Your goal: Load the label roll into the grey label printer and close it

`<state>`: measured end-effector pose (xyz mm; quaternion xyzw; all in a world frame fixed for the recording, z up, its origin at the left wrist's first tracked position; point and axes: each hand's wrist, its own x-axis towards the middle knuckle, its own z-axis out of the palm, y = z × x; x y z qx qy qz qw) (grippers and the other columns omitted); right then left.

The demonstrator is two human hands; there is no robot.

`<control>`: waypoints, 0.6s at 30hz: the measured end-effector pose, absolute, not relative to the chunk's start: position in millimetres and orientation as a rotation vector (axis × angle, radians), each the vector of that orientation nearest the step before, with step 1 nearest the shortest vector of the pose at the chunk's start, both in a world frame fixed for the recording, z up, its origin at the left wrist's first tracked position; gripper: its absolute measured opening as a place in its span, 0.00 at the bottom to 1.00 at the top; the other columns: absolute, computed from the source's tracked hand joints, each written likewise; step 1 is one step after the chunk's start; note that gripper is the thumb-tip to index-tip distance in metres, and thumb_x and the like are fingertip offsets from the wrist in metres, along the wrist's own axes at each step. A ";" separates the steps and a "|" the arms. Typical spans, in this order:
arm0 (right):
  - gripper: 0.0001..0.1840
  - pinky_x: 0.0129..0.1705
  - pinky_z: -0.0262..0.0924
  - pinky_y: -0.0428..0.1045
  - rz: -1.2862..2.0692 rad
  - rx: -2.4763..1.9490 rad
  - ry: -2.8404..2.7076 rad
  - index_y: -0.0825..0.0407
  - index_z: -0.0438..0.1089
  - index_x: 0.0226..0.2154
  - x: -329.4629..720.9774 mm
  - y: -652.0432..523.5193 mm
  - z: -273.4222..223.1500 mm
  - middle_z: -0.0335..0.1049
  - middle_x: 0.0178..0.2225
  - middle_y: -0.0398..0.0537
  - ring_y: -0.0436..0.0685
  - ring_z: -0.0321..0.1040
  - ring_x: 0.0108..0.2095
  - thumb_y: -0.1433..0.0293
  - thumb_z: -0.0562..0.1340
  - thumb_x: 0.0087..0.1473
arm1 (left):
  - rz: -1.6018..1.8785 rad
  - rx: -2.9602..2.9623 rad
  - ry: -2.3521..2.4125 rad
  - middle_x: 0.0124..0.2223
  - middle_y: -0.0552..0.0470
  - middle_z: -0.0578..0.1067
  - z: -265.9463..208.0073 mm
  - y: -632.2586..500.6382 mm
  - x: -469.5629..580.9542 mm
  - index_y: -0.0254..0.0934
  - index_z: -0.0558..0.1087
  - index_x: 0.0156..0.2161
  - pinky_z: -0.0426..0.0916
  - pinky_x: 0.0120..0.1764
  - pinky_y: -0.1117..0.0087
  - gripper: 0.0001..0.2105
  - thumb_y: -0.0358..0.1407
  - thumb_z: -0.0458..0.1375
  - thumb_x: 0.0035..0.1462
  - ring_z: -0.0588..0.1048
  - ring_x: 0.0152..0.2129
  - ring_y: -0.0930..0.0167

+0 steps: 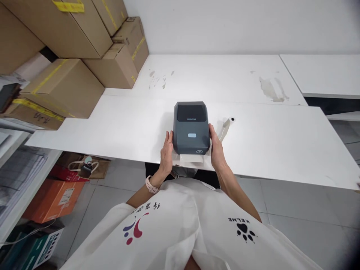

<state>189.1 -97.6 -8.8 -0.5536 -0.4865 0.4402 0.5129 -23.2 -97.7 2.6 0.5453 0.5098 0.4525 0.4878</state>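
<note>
A dark grey label printer [191,129] stands near the front edge of the white table. My left hand [167,154] presses against its left side, fingers pointing forward. On the opposite side, my right hand [216,149] holds the printer's right flank, so it sits gripped between both palms. A strip of white paper [191,158] sticks out from under the printer's front, towards my body. Just right of my right hand lies a small white roll [229,121] with a loose strip trailing from it towards the printer.
Cardboard boxes [67,88] with yellow tape are stacked at the left end of the white table [270,146]. Its surface has worn patches [272,90] at the back. Below on the left are a shelf [36,180] and an orange box [56,198]. A white wall [225,26] stands behind.
</note>
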 end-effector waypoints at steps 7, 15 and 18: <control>0.41 0.80 0.35 0.66 1.027 -1.261 -1.086 0.34 0.52 0.74 192.1 -89.5 -4.3 0.47 0.77 0.33 0.61 0.39 0.79 0.37 0.45 0.67 | 1.221 1.393 1.142 0.79 0.58 0.53 2.9 -87.1 -23.4 0.50 0.60 0.73 0.49 0.76 0.58 0.30 0.56 0.39 0.73 0.49 0.77 0.63; 0.47 0.79 0.34 0.68 0.552 -1.197 -1.417 0.34 0.34 0.77 201.7 -0.1 53.0 0.35 0.79 0.39 0.66 0.30 0.79 0.33 0.40 0.64 | 1.350 1.471 1.064 0.72 0.49 0.69 27.9 2.1 -18.9 0.50 0.64 0.69 0.60 0.71 0.53 0.29 0.52 0.58 0.67 0.63 0.72 0.56; 0.46 0.78 0.38 0.69 0.457 -1.201 -1.476 0.32 0.31 0.76 210.0 47.7 65.9 0.39 0.78 0.40 0.67 0.34 0.79 0.33 0.39 0.64 | 1.103 1.492 1.260 0.72 0.43 0.67 18.7 18.7 -16.9 0.44 0.64 0.69 0.65 0.67 0.50 0.31 0.41 0.62 0.62 0.63 0.71 0.53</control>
